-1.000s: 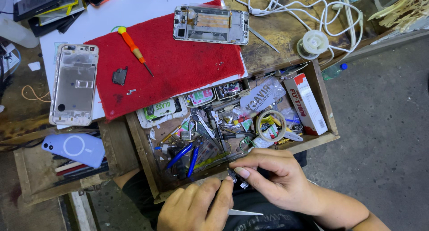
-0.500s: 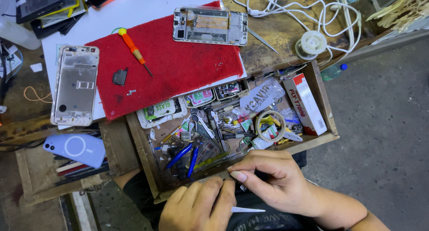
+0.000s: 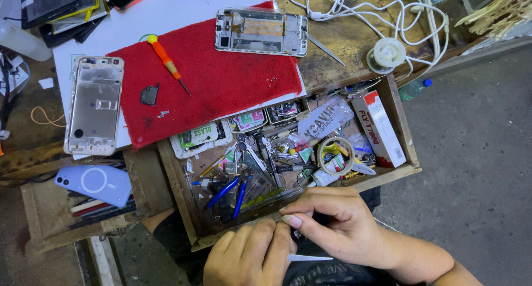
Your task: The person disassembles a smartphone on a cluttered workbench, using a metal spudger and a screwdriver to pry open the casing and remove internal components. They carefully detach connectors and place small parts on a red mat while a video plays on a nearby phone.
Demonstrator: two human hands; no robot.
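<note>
We see both hands at the near edge of the open wooden drawer (image 3: 400, 125): left hand (image 3: 249, 258) closed around white tweezers (image 3: 310, 258); right hand (image 3: 332, 222) pinches something too small to identify.

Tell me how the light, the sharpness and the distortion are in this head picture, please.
Head view: even, soft light with weak shadows; the red felt mat and the open wooden drawer are sharp; mild glare on the silver phone frame; the left hand and right hand at the bottom edge look slightly soft; table edges bend a little, like a wide lens.
</note>
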